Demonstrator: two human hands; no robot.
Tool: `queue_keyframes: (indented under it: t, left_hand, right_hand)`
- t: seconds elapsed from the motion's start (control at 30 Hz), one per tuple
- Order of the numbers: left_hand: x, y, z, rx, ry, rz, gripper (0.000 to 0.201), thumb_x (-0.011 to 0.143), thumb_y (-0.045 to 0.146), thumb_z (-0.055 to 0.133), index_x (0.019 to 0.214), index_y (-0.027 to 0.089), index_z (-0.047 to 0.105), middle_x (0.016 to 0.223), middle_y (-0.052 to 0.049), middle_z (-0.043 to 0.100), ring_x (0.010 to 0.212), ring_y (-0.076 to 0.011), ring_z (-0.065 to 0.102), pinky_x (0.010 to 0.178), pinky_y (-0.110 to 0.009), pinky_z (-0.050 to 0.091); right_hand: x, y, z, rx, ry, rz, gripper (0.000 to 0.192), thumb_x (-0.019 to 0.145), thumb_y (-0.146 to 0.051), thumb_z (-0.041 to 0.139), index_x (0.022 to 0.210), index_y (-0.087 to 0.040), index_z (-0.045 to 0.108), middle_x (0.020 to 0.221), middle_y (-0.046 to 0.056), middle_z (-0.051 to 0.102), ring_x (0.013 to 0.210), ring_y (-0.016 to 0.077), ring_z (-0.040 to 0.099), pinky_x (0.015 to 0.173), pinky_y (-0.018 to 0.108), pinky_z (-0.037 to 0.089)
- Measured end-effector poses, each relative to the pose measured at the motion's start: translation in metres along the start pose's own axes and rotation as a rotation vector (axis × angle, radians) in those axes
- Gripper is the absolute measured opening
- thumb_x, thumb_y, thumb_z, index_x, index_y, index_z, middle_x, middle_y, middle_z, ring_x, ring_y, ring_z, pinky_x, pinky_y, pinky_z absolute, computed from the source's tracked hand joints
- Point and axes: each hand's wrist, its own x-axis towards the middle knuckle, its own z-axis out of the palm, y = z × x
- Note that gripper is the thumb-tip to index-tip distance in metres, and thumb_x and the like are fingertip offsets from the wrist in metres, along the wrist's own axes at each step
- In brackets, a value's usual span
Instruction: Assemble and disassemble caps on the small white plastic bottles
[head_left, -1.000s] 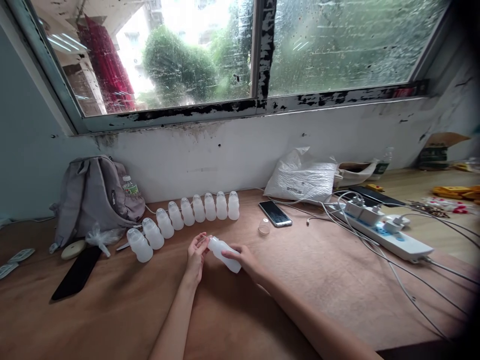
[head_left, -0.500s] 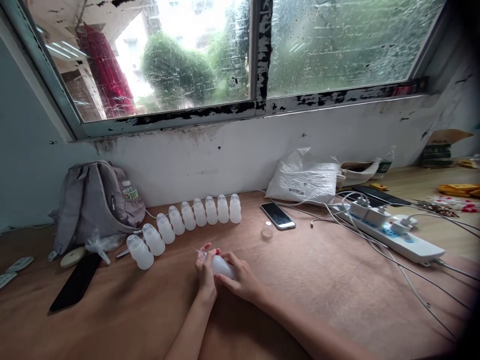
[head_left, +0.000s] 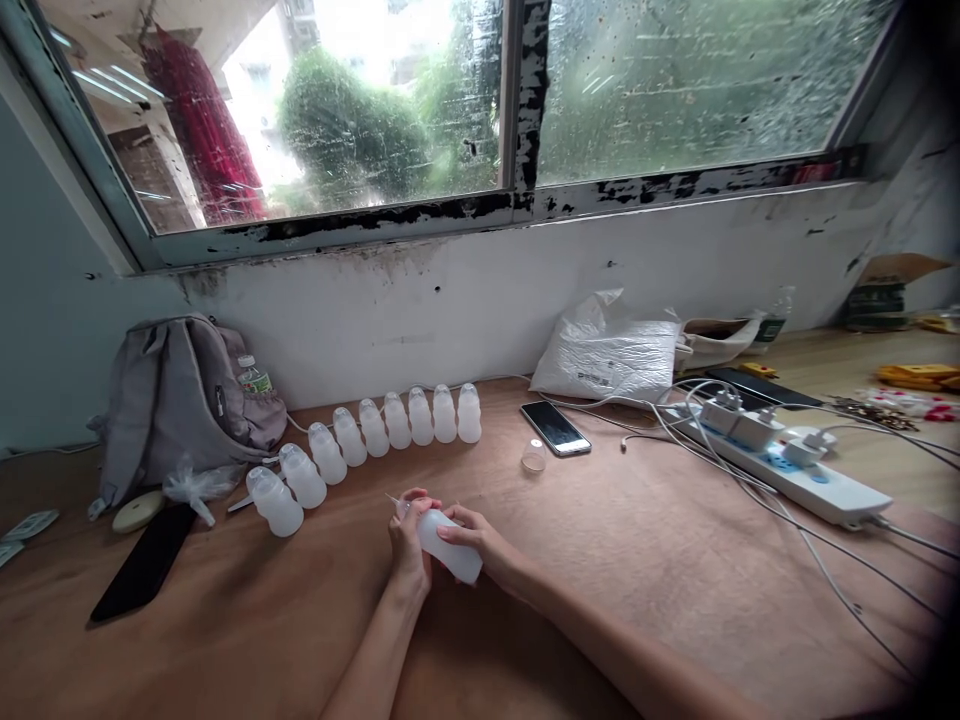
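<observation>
Steadying the white bottle [head_left: 452, 553] aslant over the table [head_left: 667, 570], the right hand [head_left: 486, 543] grips its body while the left hand [head_left: 410, 545] curls round its neck end, where a firm yet unsqueezing hold seems best.

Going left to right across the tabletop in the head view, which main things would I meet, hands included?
Black flat object, leftmost standing bottle, left hand, held bottle, right hand, phone, white power strip.
</observation>
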Motion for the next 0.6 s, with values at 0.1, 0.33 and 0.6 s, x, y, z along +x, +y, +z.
queue_keyframes:
  t: [0.1, 0.33, 0.6]
  left_hand:
    - [0.004, 0.003, 0.000, -0.037, -0.099, 0.024, 0.027, 0.066, 0.027, 0.062, 0.090, 0.017, 0.054, 0.077, -0.003, 0.062, 0.068, -0.0136, 0.059, 0.063, -0.023, 0.044]
    - [0.004, 0.001, 0.002, 0.044, -0.345, -0.100, 0.043, 0.069, 0.037, 0.064, 0.105, 0.016, 0.055, 0.098, -0.009, 0.061, 0.086, -0.0192, 0.058, 0.074, -0.027, 0.042]
    - [0.011, 0.001, -0.009, -0.017, -0.175, -0.115, 0.046, 0.065, 0.045, 0.063, 0.101, 0.016, 0.057, 0.089, -0.006, 0.062, 0.074, -0.0155, 0.058, 0.062, -0.024, 0.043]
  right_hand:
    - [0.000, -0.001, 0.000, 0.025, 0.076, -0.047, 0.036, 0.072, -0.050, 0.055, 0.090, -0.020, 0.046, 0.069, 0.000, 0.057, 0.047, 0.0121, 0.052, 0.033, 0.019, 0.033]
    - [0.006, -0.005, -0.018, -0.184, 0.267, -0.377, 0.031, 0.085, -0.047, 0.036, 0.099, -0.023, 0.050, 0.092, 0.003, 0.058, 0.083, 0.0168, 0.056, 0.068, 0.029, 0.046]
    - [0.023, -0.008, -0.093, -1.028, 0.986, -0.718, 0.032, 0.076, -0.023, 0.044, 0.107, -0.018, 0.050, 0.116, 0.012, 0.046, 0.112, 0.0274, 0.038, 0.094, 0.046, 0.030]
